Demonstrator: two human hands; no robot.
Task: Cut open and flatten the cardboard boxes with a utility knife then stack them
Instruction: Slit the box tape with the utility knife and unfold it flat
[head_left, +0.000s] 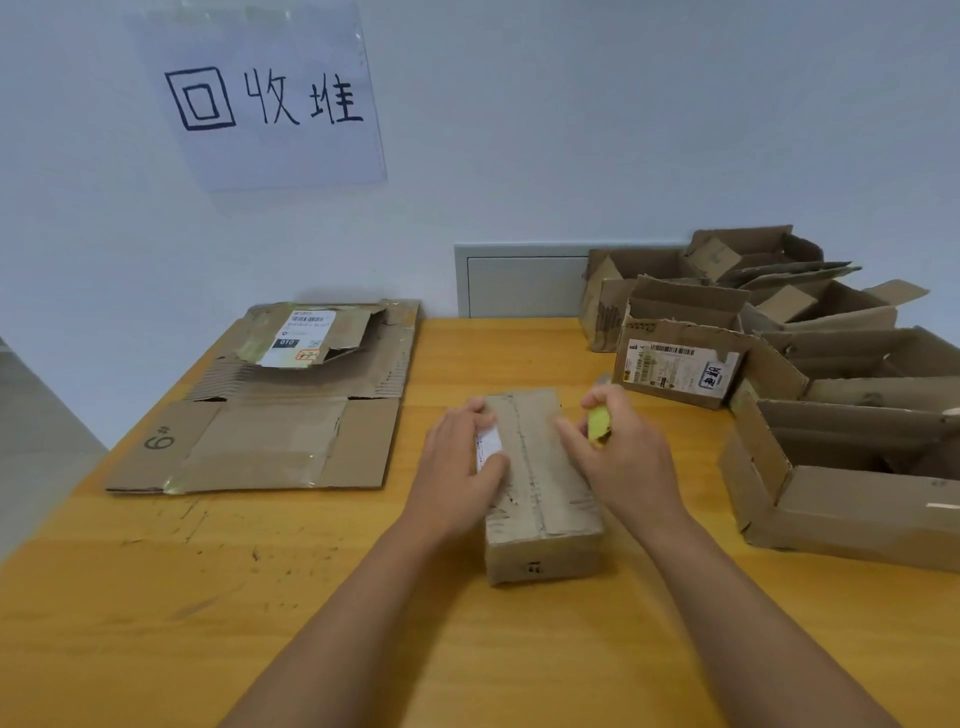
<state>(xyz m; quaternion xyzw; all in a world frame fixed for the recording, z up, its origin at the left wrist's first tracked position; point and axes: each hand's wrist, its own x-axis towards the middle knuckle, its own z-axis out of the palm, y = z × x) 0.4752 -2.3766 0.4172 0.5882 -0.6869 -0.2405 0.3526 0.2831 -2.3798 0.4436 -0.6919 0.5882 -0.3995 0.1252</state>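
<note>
Right between the two hands, a small closed cardboard box (540, 483) lies on the wooden counter (311, 597), its taped seam running away from the person. The left hand (460, 467) rests on the box's left side with fingers nearly straight, pressing on the top beside a white label (487, 448). The right hand (618, 454) is curled around a yellow-green utility knife (598, 423), held just above the box's right edge; the blade itself is too small to make out. Well to the left of the left hand, a stack of flattened boxes (270, 405) lies on the counter, the top piece bearing a shipping label. To the right of the right hand, a cluster of open, unflattened boxes (810, 395) crowds the counter's edge. On the wall above the flattened stack hangs a paper sign (265, 98) with handwritten characters.
</note>
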